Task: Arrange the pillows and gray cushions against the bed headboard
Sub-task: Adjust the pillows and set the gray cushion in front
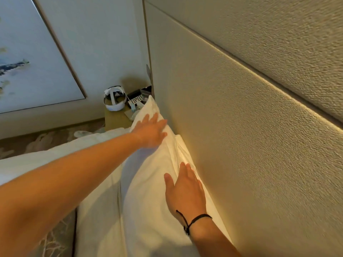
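White pillow [148, 182] standing on edge at the head edge of the bed [96, 210], its back against the padded headboard [241, 136]. Left hand [151, 131] lies flat, fingers straight, on the pillow's far upper end; right hand [185, 190], likewise flat with fingers extended, presses the near crest; neither grips. Step in hand, as judged: seating and smoothing this pillow. No gray cushion is visible; fetching one likely follows. Nightstand [116, 117] beyond carries a white headset [114, 98].

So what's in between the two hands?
Only white pillow. The head view shows the left hand flat on its far end and the right hand flat nearer, with bare pillow cloth between them.
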